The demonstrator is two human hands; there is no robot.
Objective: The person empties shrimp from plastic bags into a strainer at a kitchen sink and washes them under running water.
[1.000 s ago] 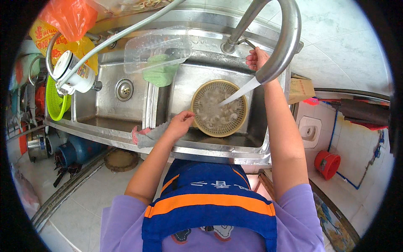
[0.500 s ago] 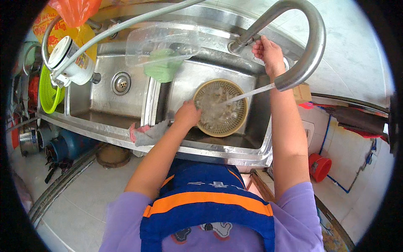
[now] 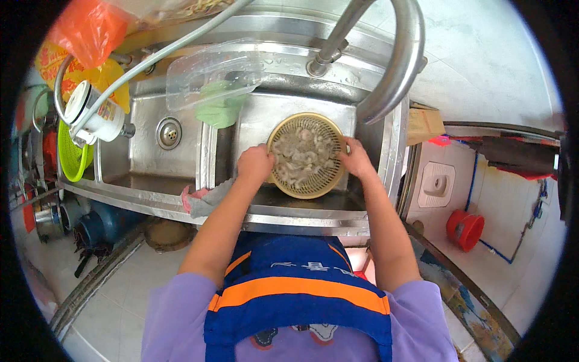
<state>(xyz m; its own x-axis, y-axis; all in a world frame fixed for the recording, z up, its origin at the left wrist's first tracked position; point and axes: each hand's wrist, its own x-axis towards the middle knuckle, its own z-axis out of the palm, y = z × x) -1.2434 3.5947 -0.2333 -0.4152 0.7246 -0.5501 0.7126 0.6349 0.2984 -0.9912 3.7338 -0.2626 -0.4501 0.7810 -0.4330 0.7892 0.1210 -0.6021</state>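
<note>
A tan round colander (image 3: 327,178) sits in the right-hand basin of the steel sink (image 3: 259,117). Wet, pale greyish pieces (image 3: 301,154) lie inside it; they resemble shelled shrimp, but their kind is not certain. My left hand (image 3: 256,163) grips the colander's left rim, fingers curled over the edge. On the opposite side my right hand (image 3: 357,159) is closed on the right rim. Above the basin's right end arches the steel faucet (image 3: 416,48), with no stream coming from its spout.
A clear plastic container (image 3: 187,75) and a green cloth-like item (image 3: 216,108) lie over the divider. A grey-and-pink rag (image 3: 208,198) hangs on the front edge. Left stand a white water filter (image 3: 108,120) and a bright green basket (image 3: 71,154). A cardboard box (image 3: 424,125) is right.
The water stream has stopped. My right hand has come down from beside the faucet base to the colander's right rim. My left hand now grips the left rim.
</note>
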